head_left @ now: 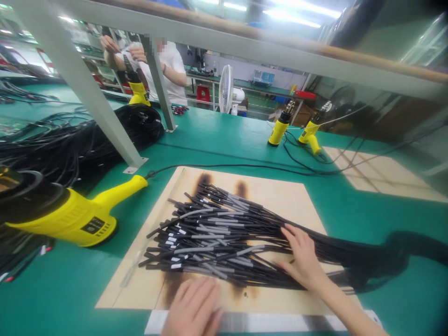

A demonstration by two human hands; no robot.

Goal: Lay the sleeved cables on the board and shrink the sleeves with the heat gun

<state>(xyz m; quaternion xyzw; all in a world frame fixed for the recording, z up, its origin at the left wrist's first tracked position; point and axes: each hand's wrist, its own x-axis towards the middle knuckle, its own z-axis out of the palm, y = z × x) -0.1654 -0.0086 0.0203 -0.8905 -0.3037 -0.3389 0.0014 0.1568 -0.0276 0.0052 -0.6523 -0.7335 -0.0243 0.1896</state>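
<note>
A fan of many thin black cables [217, 238] lies on a scorched wooden board [283, 205]. Their ends carry grey and white sleeves and point to the left, while the cables gather into a dark bundle [371, 256] running off to the right. My right hand [301, 256] rests flat on the cables, fingers spread, pressing without gripping. My left hand [191, 308] lies at the near edge of the board, its fingertips just short of the cable ends. A yellow heat gun [70, 214] lies on its side to the left of the board, its nozzle pointing right.
Two more yellow heat guns [280, 126] stand at the back right of the green bench mat [224, 133], trailing black cords. A large coil of black cable [87, 140] lies at the left beside a pale frame post [94, 98]. Beyond the frame are a person [168, 65] and a white fan [226, 88].
</note>
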